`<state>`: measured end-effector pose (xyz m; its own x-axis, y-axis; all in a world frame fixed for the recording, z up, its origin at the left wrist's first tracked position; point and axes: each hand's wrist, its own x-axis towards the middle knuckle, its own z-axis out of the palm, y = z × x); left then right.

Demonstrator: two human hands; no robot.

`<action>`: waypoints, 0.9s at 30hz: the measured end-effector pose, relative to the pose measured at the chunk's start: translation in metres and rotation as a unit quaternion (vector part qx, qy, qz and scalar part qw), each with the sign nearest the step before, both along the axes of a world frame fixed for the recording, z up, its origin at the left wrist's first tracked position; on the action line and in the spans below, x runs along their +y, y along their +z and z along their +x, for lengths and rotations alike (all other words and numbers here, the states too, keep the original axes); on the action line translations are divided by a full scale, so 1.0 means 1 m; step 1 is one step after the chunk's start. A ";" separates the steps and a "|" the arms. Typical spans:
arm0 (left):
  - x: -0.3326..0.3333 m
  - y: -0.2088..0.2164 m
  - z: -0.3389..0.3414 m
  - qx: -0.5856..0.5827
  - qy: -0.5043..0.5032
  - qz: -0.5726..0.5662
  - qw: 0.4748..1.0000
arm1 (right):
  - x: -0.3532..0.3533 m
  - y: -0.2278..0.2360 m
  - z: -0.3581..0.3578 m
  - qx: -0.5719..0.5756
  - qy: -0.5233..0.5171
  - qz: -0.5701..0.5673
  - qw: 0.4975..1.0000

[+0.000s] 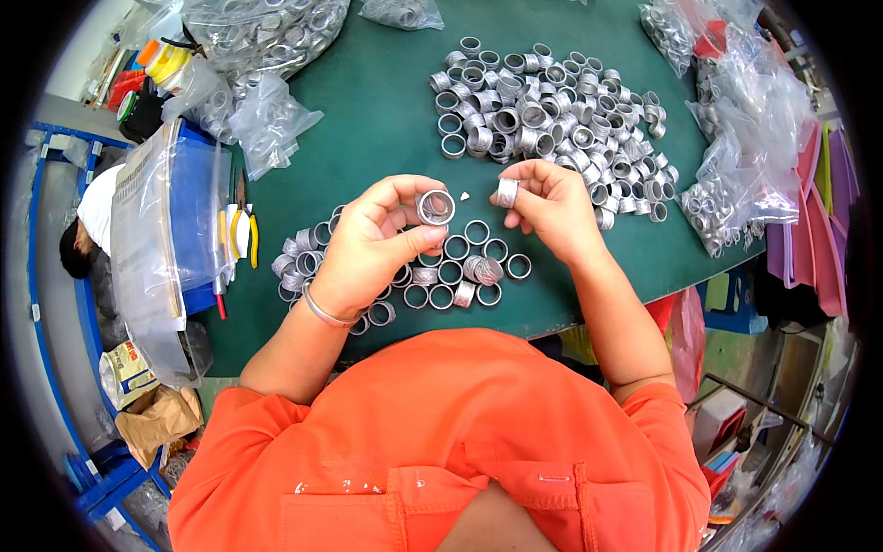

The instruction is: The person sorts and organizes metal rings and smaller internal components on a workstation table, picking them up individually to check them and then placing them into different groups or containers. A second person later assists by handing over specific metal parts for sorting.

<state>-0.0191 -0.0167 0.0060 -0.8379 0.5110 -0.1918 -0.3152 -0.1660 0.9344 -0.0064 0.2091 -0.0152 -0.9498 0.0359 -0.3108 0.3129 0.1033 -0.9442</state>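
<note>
My left hand (372,235) is closed on a silvery metal ring (436,208), pinched between thumb and fingers with its round opening facing up toward me. To its right, my right hand (555,204) grips another metal ring (507,192) by its side between thumb and forefinger. The two rings are apart. Under and beside my left hand lies a loose group of similar rings (451,272), some upright, some on their sides. Beyond my right hand spreads a larger heap of rings (543,110). A tiny pale scrap (464,195) lies between my hands.
The green table (377,101) carries clear bags of rings (267,37) at the far left and more bags (750,110) at the right. Yellow-handled pliers (254,237) lie at the left beside a blue bin (198,202). Another person (92,212) is partly visible at far left.
</note>
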 end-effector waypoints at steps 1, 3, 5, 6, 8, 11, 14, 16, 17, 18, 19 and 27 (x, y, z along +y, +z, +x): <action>0.001 0.000 0.001 0.000 -0.001 0.002 1.000 | 0.001 0.001 0.002 -0.005 -0.003 -0.032 0.999; 0.003 0.000 0.000 0.001 -0.002 0.004 1.000 | 0.002 0.003 0.007 -0.014 -0.008 -0.098 0.995; 0.004 -0.001 0.000 -0.002 -0.004 0.011 1.000 | -0.004 0.002 0.014 0.091 0.014 -0.040 0.995; 0.004 -0.002 0.000 -0.003 -0.004 0.014 1.000 | -0.011 -0.006 0.017 0.192 0.029 0.009 0.981; 0.003 -0.004 -0.001 0.005 0.002 0.011 1.000 | -0.020 -0.007 0.026 0.286 0.089 0.083 0.951; 0.002 -0.003 0.000 0.002 0.011 0.013 1.000 | -0.025 -0.012 0.025 0.348 0.132 0.146 0.917; -0.001 -0.001 0.001 0.006 0.012 0.007 1.000 | -0.003 -0.012 -0.001 0.443 0.021 0.389 0.807; 0.000 0.000 0.001 0.009 0.009 0.008 1.000 | 0.011 -0.006 -0.013 0.403 -0.030 0.491 0.772; 0.001 -0.001 0.001 0.008 0.009 0.010 1.000 | 0.015 -0.004 -0.016 0.374 -0.038 0.536 0.756; 0.001 -0.002 0.002 0.007 0.008 0.011 1.000 | 0.019 -0.005 -0.018 0.358 -0.030 0.535 0.765; 0.001 -0.002 0.002 0.007 0.007 0.011 1.000 | 0.022 -0.007 -0.020 0.341 -0.022 0.534 0.773; 0.001 -0.002 0.000 0.001 0.010 0.013 1.000 | 0.031 -0.010 -0.004 0.244 -0.126 0.153 0.949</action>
